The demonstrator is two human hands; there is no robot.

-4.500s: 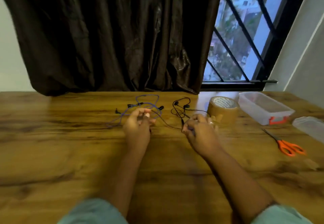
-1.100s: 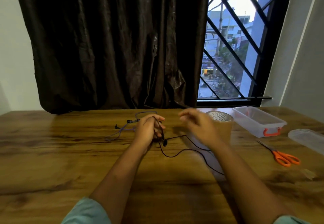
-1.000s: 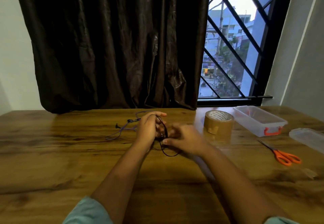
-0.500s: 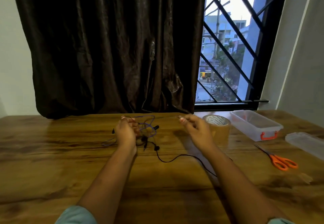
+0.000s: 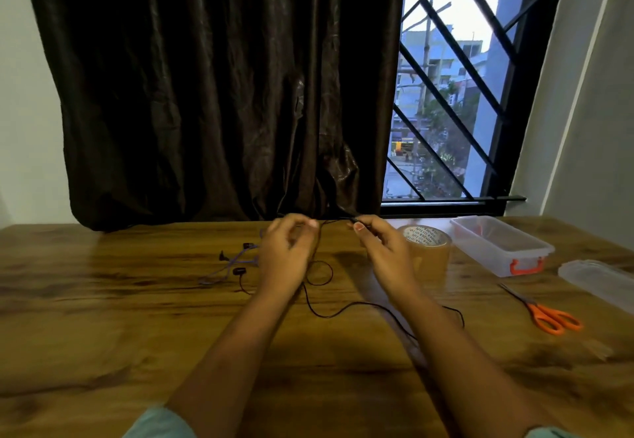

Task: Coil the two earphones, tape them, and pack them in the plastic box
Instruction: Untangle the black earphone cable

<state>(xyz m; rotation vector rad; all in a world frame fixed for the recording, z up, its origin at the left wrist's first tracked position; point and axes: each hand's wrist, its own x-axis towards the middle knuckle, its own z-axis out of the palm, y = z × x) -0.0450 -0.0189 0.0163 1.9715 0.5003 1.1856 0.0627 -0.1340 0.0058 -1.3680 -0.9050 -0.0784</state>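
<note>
Black thin-corded earphones (image 5: 326,316) are stretching between two raised hands above the middle of the table. The left hand (image 5: 286,255) is curling its fingers, thumb and forefinger closing on the cord near its top. The right hand (image 5: 384,254) is pinching the same cord between thumb and fingertip, just beside the left hand, so a short length is running taut between them. From the left hand the cord is dropping behind the palm, making a small loop on the wood, then trailing in a long curve under the right forearm. One dark earbud (image 5: 239,270) is lying left of the left wrist; which set it belongs to cannot be told.

A purple earphone cable (image 5: 236,259) is lying loose on the table beyond and left of the left hand. A roll of brown packing tape (image 5: 427,249) is standing flat just right of the right hand. A clear plastic box with an orange latch (image 5: 499,249) is sitting open further right, its clear lid (image 5: 597,283) lying apart near the edge. Orange-handled scissors (image 5: 549,315) are lying in front of the box. A brown wooden table (image 5: 103,317) is carrying everything, with a dark brown curtain (image 5: 223,94) and a barred window (image 5: 453,111) behind.
</note>
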